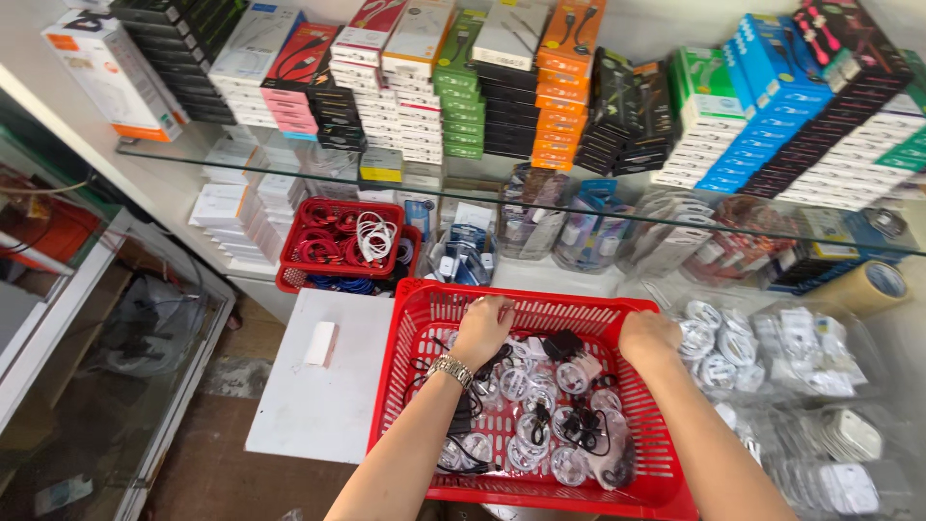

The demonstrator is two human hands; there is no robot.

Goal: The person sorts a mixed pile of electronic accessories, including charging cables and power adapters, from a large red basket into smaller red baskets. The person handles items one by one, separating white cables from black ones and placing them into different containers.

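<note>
A red plastic basket (422,304) stands in front of me on a white counter. It holds several coiled white cables in clear bags (540,429) and black chargers with cords (562,343). My left hand (482,326), with a metal watch on the wrist, reaches into the far part of the basket, fingers curled down among the items. What it holds is hidden. My right hand (648,335) rests at the basket's far right rim, fingers bent downward, its grip hidden.
A smaller red basket (340,241) of red and white cables sits behind. A glass shelf (289,164) above carries stacks of coloured boxes. Bagged white cables (772,347) lie to the right, with a tape roll (873,287). A small white box (320,343) lies on the counter.
</note>
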